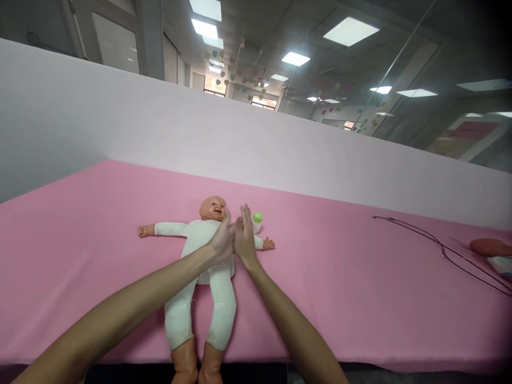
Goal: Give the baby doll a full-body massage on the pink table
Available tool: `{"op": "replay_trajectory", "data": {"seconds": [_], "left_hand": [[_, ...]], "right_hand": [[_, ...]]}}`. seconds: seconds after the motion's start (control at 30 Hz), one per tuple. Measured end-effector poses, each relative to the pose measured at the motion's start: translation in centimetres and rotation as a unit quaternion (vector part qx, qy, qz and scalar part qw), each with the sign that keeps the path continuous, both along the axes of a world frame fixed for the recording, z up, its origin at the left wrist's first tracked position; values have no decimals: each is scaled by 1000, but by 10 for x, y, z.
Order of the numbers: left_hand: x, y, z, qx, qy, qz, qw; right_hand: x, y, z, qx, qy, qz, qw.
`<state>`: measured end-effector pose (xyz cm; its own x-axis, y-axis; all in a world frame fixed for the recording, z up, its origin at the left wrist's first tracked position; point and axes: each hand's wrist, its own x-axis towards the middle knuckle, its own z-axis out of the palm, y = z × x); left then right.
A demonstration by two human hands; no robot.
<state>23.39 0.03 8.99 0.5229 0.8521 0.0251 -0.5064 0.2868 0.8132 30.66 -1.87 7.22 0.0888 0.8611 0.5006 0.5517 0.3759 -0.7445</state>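
Note:
A baby doll (220, 298) with a soft white body lies on its back on the pink-covered table (328, 277), arms spread and feet over the front edge. Above its chest, my left hand (223, 240) and my right hand (245, 237) meet palm against palm. The right fingers are stretched upward; the left fingers are partly hidden behind them. Nothing shows between the palms. Just beyond my right hand stands a small bottle (257, 222) with a bright green cap, its lower part partly covered.
Thin black cables (442, 248) run across the table's right side. At the right edge lies a brownish rounded object (490, 247) beside something white. A white partition wall (248, 144) with glass above borders the back.

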Motion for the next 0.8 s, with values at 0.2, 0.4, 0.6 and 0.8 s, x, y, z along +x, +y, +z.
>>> {"op": "replay_trajectory", "data": {"seconds": [0.2, 0.4, 0.6, 0.8], "left_hand": [[-38, -18, 7, 111, 100, 93, 984], [-103, -45, -13, 280, 364, 135, 878], [-110, -38, -72, 429, 549, 80, 713], [-90, 14, -75, 367, 595, 119, 705]], "right_hand": [[-34, -19, 3, 31, -57, 77, 995], [12, -17, -18, -126, -65, 95, 985], [17, -21, -50, -136, -181, 223, 948], [9, 19, -54, -127, -180, 122, 968]]}}
